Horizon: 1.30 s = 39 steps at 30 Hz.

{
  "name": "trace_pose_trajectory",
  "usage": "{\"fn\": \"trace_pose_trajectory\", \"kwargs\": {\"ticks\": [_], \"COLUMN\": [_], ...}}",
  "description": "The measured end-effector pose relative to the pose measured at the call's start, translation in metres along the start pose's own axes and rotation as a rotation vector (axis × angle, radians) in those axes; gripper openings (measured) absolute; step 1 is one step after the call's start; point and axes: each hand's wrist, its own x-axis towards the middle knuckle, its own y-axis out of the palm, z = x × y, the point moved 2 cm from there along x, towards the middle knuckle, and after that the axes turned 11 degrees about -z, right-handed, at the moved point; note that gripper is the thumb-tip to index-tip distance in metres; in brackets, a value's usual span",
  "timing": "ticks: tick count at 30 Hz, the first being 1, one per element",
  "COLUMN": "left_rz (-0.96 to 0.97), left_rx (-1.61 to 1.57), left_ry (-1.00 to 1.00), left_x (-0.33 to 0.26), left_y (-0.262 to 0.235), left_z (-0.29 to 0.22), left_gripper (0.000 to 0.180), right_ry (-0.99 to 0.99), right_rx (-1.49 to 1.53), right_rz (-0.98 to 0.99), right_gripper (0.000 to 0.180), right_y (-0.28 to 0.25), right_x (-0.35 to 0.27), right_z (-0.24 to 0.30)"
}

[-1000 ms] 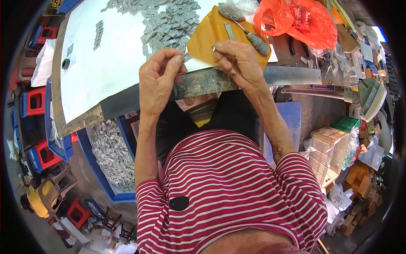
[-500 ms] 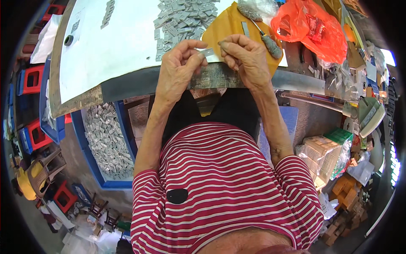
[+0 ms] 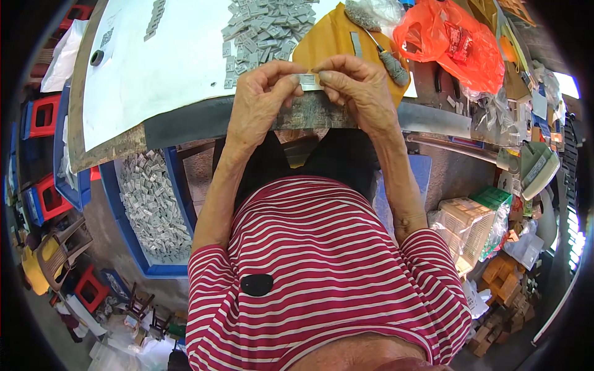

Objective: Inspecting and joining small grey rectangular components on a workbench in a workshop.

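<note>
A small flat grey rectangular piece (image 3: 307, 79) is held level between my two hands, just above the near table edge. My left hand (image 3: 263, 93) pinches its left end between thumb and fingers. At the other end, the thumb and fingers of my right hand (image 3: 362, 86) are closed on it. Beyond my left hand, a heap of similar grey pieces (image 3: 266, 37) lies on the white sheet (image 3: 161, 68). Behind my right hand are a mustard-coloured sheet (image 3: 328, 40), a short grey strip (image 3: 356, 44) and a tool with a wrapped grey handle (image 3: 394, 68).
A row of grey pieces (image 3: 154, 20) and a black ring (image 3: 96, 58) lie at the left. A red plastic bag (image 3: 455, 49) sits at the right. Below the table stands a blue bin (image 3: 112, 198) full of small pieces. Stacked boxes (image 3: 467, 229) are lower right.
My right hand has moved left and closed on the right end of the small grey piece. My left hand keeps its hold in nearly the same place.
</note>
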Motion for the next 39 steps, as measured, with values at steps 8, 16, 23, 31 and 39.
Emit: {"fn": "trace_pose_trajectory", "kwargs": {"ticks": [8, 16, 23, 31, 39], "left_rz": [-0.012, 0.015, 0.046, -0.005, 0.055], "left_rx": [0.026, 0.113, 0.077, -0.098, 0.201], "left_ry": [0.063, 0.086, 0.11, 0.036, 0.113], "left_x": [0.001, 0.001, 0.003, 0.005, 0.012], "left_y": [0.002, 0.002, 0.0, -0.003, -0.019], "left_z": [0.001, -0.004, 0.0, 0.005, -0.003], "left_gripper": [0.018, 0.019, 0.02, 0.017, 0.021], "right_ry": [0.023, 0.063, 0.107, 0.083, 0.042], "right_rx": [-0.078, -0.12, -0.143, -0.179, -0.184], "right_rz": [-0.026, -0.008, 0.0, -0.014, -0.067], "right_gripper": [0.013, 0.014, 0.015, 0.011, 0.009], "right_y": [0.004, 0.004, 0.003, 0.017, 0.031], "right_x": [-0.001, 0.004, 0.006, 0.006, 0.015], "right_z": [0.001, 0.0, 0.001, 0.003, 0.004]}}
